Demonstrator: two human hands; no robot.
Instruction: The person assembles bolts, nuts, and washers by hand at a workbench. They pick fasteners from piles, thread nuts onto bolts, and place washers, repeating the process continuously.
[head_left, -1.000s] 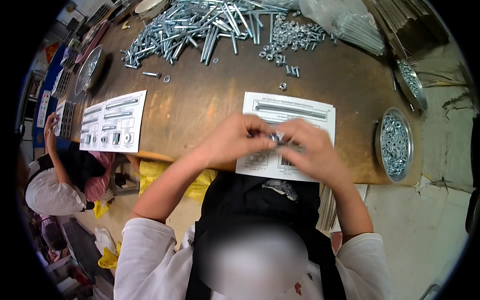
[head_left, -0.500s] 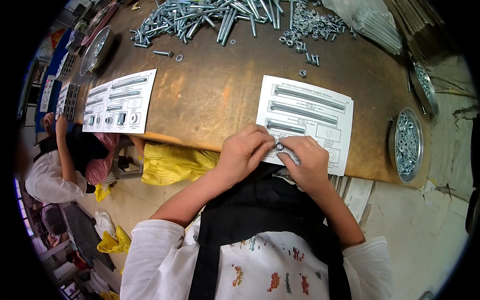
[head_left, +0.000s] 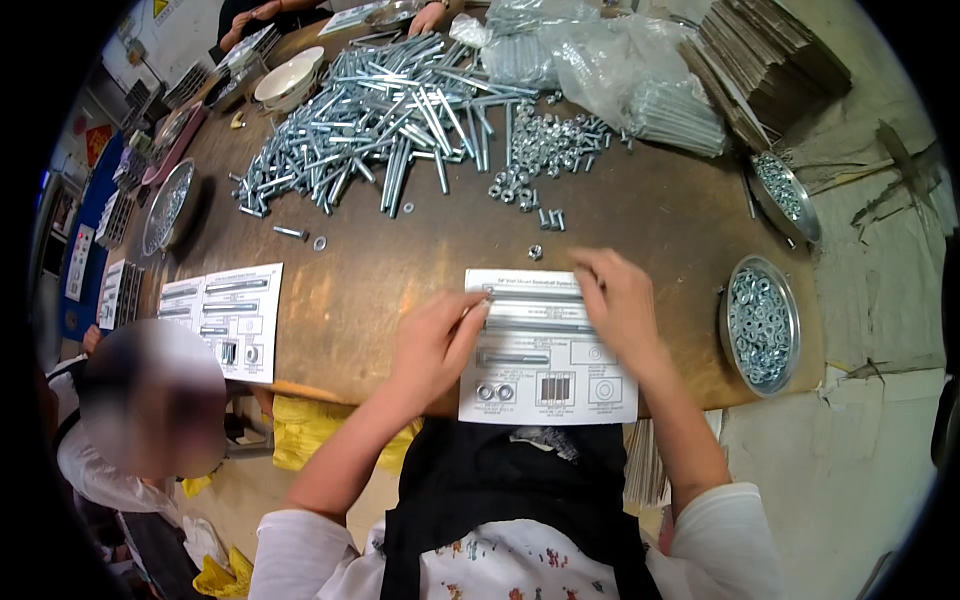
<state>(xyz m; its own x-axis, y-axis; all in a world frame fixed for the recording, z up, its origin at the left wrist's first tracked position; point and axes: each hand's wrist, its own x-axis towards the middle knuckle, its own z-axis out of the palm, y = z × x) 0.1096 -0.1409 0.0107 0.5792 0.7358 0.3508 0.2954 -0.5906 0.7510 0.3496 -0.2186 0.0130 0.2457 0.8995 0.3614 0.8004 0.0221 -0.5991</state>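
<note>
A white printed card [head_left: 530, 362] lies on the table before me, with long bolts [head_left: 540, 326], a shorter bolt [head_left: 515, 359] and two nuts [head_left: 495, 392] laid side by side at its lower left. My left hand [head_left: 432, 345] is at the card's left edge, thumb and forefinger closed at the head end of the topmost bolt [head_left: 535, 294]. Over the right side of the card is my right hand [head_left: 622, 305], slightly blurred, thumb and forefinger apart with nothing visible between them. It covers the right ends of the upper bolts. A loose nut [head_left: 535, 252] lies just beyond the card.
A big heap of bolts [head_left: 350, 135] and a pile of nuts [head_left: 545, 150] lie farther back. Bowls of washers [head_left: 762, 330] and small hardware [head_left: 785, 190] stand right. Plastic bags of bolts [head_left: 675, 120] and stacked cardboard [head_left: 775, 65] are behind. Another card [head_left: 240, 320] and a co-worker [head_left: 110, 440] are left.
My hands have parted from the nut at the card's lower part and moved up, the left to the top bolt's head, the right to the card's right side. The view has tilted up.
</note>
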